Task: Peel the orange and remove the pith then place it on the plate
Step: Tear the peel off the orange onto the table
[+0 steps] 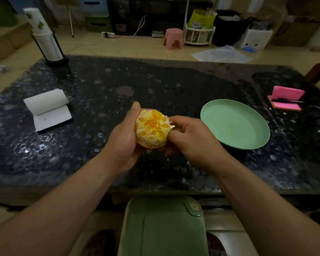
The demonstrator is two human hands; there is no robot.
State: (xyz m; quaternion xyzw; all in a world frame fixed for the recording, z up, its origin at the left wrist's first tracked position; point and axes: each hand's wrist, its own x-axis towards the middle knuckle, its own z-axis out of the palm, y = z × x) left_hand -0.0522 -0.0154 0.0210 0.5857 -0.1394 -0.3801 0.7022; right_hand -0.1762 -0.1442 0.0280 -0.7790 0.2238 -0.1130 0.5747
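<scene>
Head cam: partly peeled round orange (151, 129) sits in the left hand (121, 143), held over the dark speckled stone table (174, 85), thumb up along the far side, palm cupped w/ fingers closed round the back. Top face is bare, patchy white pith over torn orange flesh; a rim of peel shows along the bottom edge. Right hand (190, 139) is curled tight against the fruit's right side, fingertips pinching what looks like a pale strip of pith or peel; exact hold is hidden by the knuckles.

Step in hand, I'd judge: peeling/pith-picking, approx midway. Next move calls for pulling that strip clear w/o ripping more flesh, then turning the fruit to reach the lower peel.

Round pale green plate (235, 124) lies just right of the hands, nothing on it, path open. White notepad (48, 109) left, pink sticky-note pad (286, 98) far right, stacked paper cups (46, 43) at back left; none in the way. Green bin lid (163, 228) sits below the table edge.
</scene>
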